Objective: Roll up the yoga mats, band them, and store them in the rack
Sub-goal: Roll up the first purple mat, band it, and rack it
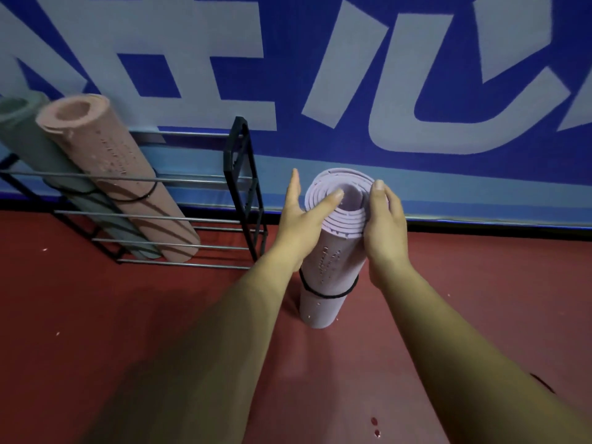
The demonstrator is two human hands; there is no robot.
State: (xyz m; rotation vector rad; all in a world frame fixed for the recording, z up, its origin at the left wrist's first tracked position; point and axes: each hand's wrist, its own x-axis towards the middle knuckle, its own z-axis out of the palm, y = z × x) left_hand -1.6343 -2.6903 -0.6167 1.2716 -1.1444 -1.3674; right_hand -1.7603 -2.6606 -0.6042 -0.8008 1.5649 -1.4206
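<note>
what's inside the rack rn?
Two rolled mats lean in the rack: a pink mat and a green mat beside it, each with a black band. The pink one partly covers the green mat; the rack's left end is out of frame.

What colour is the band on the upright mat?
Black band on lilac mat; head view.

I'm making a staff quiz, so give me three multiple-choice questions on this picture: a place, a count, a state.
1. Where is the purple mat relative to the rack? A inside it; B right of it, on the floor; C on top of it.
2. How many mats lean in the rack? A one; B two; C four.
3. The purple mat is: A unrolled; B rolled, unbanded; C rolled and banded.
Answers: B, it stands upright on the floor; B, a green mat and a pink mat; C, a black band circles it.
</note>
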